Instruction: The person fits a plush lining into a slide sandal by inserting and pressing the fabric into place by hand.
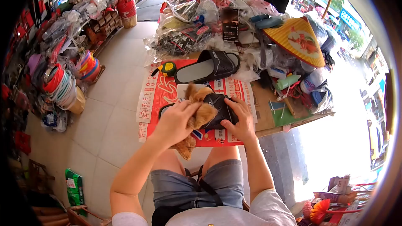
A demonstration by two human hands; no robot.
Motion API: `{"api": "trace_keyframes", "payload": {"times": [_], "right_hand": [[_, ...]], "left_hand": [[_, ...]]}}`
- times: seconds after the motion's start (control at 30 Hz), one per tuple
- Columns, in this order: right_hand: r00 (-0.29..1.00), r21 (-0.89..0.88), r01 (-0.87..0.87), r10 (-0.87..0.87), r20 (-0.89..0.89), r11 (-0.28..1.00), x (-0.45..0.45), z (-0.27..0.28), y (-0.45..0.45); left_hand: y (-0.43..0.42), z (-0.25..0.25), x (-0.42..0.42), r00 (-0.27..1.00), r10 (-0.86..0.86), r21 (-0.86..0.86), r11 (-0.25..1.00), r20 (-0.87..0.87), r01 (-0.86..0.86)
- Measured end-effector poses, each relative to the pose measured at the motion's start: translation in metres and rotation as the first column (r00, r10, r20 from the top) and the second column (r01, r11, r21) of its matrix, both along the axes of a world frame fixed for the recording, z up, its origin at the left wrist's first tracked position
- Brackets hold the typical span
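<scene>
My left hand (pixel 178 119) is closed on a brown, fuzzy cloth (pixel 202 115), which lies against a black slide sandal (pixel 217 113) and hangs down over the table's front edge. On the sandal's right end rests my right hand (pixel 239 119), its thumb and fingers around the strap. Behind these, a second black sandal (pixel 209 67) with a grey insole lies on the red and white printed sheet (pixel 157 100). Left of that sandal sits a yellow and black tape measure (pixel 168 68).
Plastic-wrapped goods (pixel 184 39) pile up at the table's back. A yellow conical hat (pixel 297 39) lies at the right, near a green board (pixel 287 115). Buckets and baskets (pixel 63 86) stand on the left. A green bag (pixel 74 188) is on the floor.
</scene>
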State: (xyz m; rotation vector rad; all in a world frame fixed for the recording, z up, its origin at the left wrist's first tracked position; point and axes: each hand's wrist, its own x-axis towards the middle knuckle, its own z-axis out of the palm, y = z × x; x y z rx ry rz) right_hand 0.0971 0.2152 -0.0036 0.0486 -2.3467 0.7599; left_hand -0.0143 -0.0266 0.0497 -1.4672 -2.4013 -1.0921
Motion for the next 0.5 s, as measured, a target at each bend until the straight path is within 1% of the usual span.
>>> {"api": "trace_keyframes", "payload": {"times": [0.07,0.1,0.17,0.2,0.27,0.3,0.37,0.4,0.43,0.5], "right_hand": [[1.000,0.008,0.003,-0.003,0.006,1.000,0.000,-0.001,0.001],[1.000,0.012,0.009,-0.009,0.015,1.000,0.000,-0.002,0.001],[1.000,0.002,0.008,-0.008,0.010,1.000,0.001,-0.003,0.000],[1.000,-0.002,0.003,-0.003,-0.006,1.000,0.000,-0.002,0.000],[1.000,-0.012,0.005,-0.005,0.001,1.000,0.000,-0.002,0.000],[1.000,-0.016,0.009,-0.009,0.013,1.000,0.000,-0.002,0.000],[1.000,-0.020,0.015,-0.015,0.005,1.000,-0.002,-0.001,0.000],[1.000,-0.015,0.014,-0.014,0.004,1.000,-0.001,-0.002,0.000],[1.000,-0.011,0.014,-0.014,0.011,1.000,0.000,-0.002,-0.001],[1.000,-0.026,0.021,-0.021,0.010,0.999,0.000,-0.002,0.000]], "left_hand": [[0.003,-0.018,-0.004,0.982,0.022,-0.114,0.992,-0.187,-0.044],[-0.002,-0.017,-0.009,0.982,0.020,-0.116,0.992,-0.187,-0.042],[-0.024,-0.015,-0.025,0.960,0.109,-0.220,0.961,-0.259,-0.168],[-0.039,-0.015,-0.034,0.959,0.109,-0.224,0.960,-0.262,-0.170],[-0.060,-0.012,-0.050,0.891,0.361,-0.217,0.880,-0.274,-0.423],[-0.062,-0.005,-0.048,0.891,0.357,-0.219,0.880,-0.281,-0.422],[-0.064,0.014,-0.035,0.883,0.424,-0.049,0.896,-0.201,-0.442],[-0.057,0.016,-0.028,0.895,0.380,0.065,0.925,-0.233,-0.375],[-0.047,0.017,-0.017,0.902,0.360,0.063,0.933,-0.237,-0.356],[-0.026,0.000,0.001,0.943,0.169,0.088,0.985,-0.285,-0.150]]}}
